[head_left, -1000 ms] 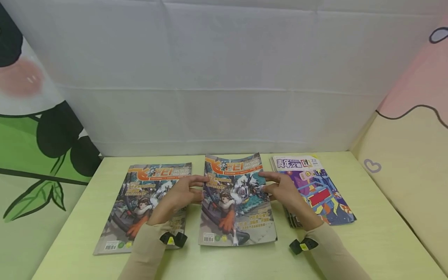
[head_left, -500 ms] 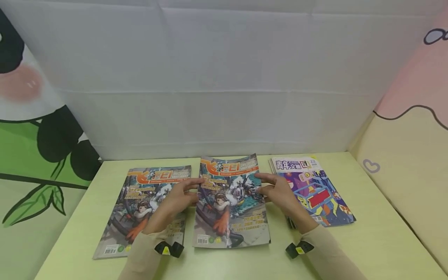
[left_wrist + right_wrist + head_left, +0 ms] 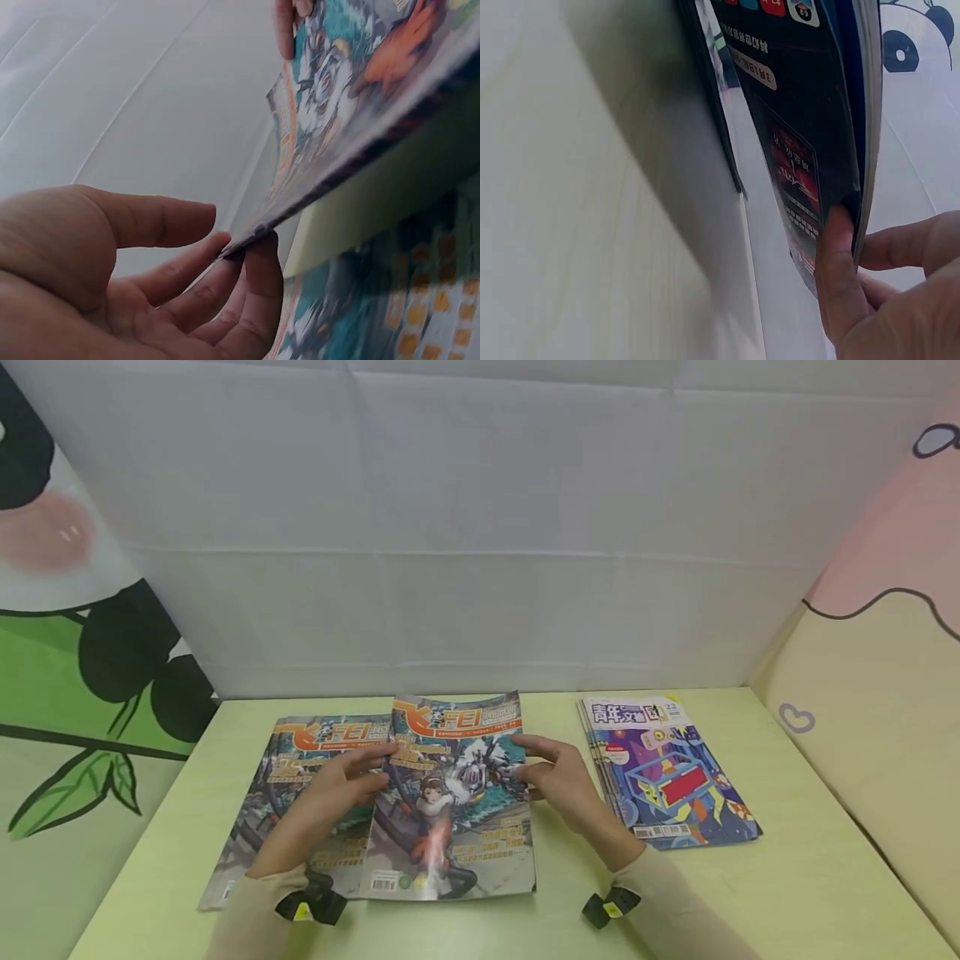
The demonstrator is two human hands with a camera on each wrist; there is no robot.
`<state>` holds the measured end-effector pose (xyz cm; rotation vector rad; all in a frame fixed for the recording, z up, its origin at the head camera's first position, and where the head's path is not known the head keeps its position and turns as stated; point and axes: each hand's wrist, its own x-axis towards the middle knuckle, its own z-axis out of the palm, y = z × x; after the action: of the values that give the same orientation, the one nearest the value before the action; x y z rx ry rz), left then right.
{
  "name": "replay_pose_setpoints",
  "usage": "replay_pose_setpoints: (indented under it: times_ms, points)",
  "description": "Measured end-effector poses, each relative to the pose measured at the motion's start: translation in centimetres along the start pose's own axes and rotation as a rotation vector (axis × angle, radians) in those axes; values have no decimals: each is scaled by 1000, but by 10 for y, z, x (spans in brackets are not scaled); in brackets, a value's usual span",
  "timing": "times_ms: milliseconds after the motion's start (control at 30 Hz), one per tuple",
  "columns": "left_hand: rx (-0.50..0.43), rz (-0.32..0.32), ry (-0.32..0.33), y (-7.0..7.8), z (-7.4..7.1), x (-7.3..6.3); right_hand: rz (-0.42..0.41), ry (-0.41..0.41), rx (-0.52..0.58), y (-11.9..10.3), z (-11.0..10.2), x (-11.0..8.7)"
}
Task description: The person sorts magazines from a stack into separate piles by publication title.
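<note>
Both hands hold a comic-style magazine (image 3: pixel 450 810) with an orange title, raised above the table. My left hand (image 3: pixel 330 793) is at its left edge; in the left wrist view its fingers (image 3: pixel 259 292) curl under the edge while the thumb stands clear. On the right edge, my right hand (image 3: pixel 562 781) pinches the magazine, fingers on both faces; its dark back cover (image 3: pixel 795 150) shows in the right wrist view. Matching magazines (image 3: pixel 251 843) lie in a pile at the left, partly hidden by the left arm and overlapped by the held one.
A fanned stack of purple magazines (image 3: pixel 678 777) lies at the right of the pale yellow table (image 3: pixel 810 877). White sheeting (image 3: pixel 480 610) rises behind the table's far edge. Painted walls stand at either side. Each wrist bears a small black camera mount.
Both hands have carried the held magazine left, from mid-table to where it overlaps the matching pile. More of the purple stack shows now that the right arm has moved off it.
</note>
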<state>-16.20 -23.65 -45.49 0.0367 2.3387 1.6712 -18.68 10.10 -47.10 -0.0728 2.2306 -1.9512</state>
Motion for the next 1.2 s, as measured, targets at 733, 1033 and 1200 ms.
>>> replay_pose_setpoints:
  times_ms: [733, 1033, 1200]
  points:
    - [42, -44, -104, -12, -80, -20, -55, -68, 137, -17, 71, 3]
    - [82, -48, -57, -20, -95, -23, -20, -67, 169, -24, 97, 7]
    - [104, -74, -14, -27, -105, -22, 6, -65, 184, -23, 116, 13]
